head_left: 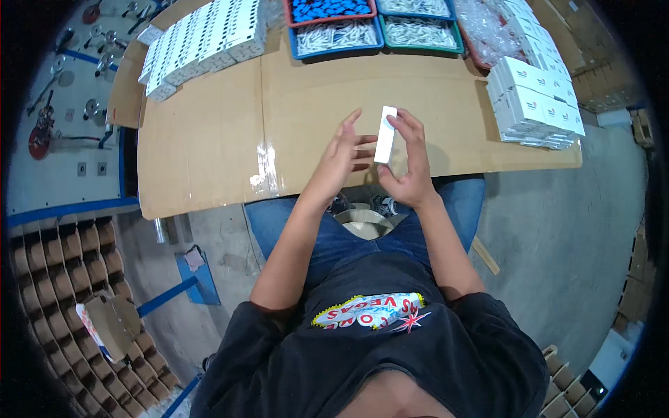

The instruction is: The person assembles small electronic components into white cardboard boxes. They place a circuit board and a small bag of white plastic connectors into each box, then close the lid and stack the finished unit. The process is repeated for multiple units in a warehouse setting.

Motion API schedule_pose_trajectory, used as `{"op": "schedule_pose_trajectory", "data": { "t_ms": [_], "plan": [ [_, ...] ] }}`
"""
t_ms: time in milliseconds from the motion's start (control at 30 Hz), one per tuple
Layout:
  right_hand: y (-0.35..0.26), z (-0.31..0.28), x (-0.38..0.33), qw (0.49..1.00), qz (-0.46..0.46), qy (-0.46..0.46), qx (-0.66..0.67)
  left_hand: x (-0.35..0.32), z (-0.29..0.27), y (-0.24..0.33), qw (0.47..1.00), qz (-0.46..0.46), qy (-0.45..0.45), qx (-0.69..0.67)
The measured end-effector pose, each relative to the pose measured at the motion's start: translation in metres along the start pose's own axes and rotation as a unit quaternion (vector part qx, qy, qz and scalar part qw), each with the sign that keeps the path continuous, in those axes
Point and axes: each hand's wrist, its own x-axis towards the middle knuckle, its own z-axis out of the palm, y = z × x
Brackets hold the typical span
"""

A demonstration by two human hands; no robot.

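Observation:
A small white box (385, 136) stands on its narrow side toward me, held over the front edge of the cardboard-covered table (209, 132). My right hand (412, 160) grips it, fingers at its far end and thumb at its near end. Just left of the box is my left hand (339, 155), fingers spread and stretched toward it. Whether those left fingertips touch the box I cannot tell. What the box holds, if anything, is hidden.
White boxes (202, 42) stand in rows at the back left, and more are stacked in a pile (536, 104) at the right. Trays at the back hold blue pieces (327, 10) and white parts (338, 38). Clear plastic bags (491, 35) lie beside them. Cardboard dividers (63, 258) stand lower left.

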Motion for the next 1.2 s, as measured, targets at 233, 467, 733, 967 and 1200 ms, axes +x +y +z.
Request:
{"op": "schedule_pose_trajectory", "data": {
  "t_ms": [233, 467, 733, 967, 1200],
  "plan": [
    [-0.003, 0.016, -0.013, 0.998, -0.008, -0.043, 0.039, -0.006, 0.016, -0.006, 0.99, -0.106, -0.081, -0.054],
    [-0.009, 0.022, -0.007, 0.998, -0.037, -0.042, 0.027, -0.019, 0.027, 0.001, 0.989, -0.095, -0.002, -0.117],
    [-0.01, 0.036, -0.012, 0.999, -0.049, 0.007, 0.02, -0.022, 0.035, 0.0, 0.981, -0.103, 0.047, -0.155],
    [-0.008, 0.038, -0.023, 0.999, -0.03, 0.032, 0.007, -0.021, 0.039, -0.012, 0.978, -0.079, 0.045, -0.188],
    [-0.007, 0.038, -0.029, 0.999, -0.018, 0.029, -0.002, -0.025, 0.041, -0.01, 0.974, -0.091, 0.049, -0.201]
  ]
}}
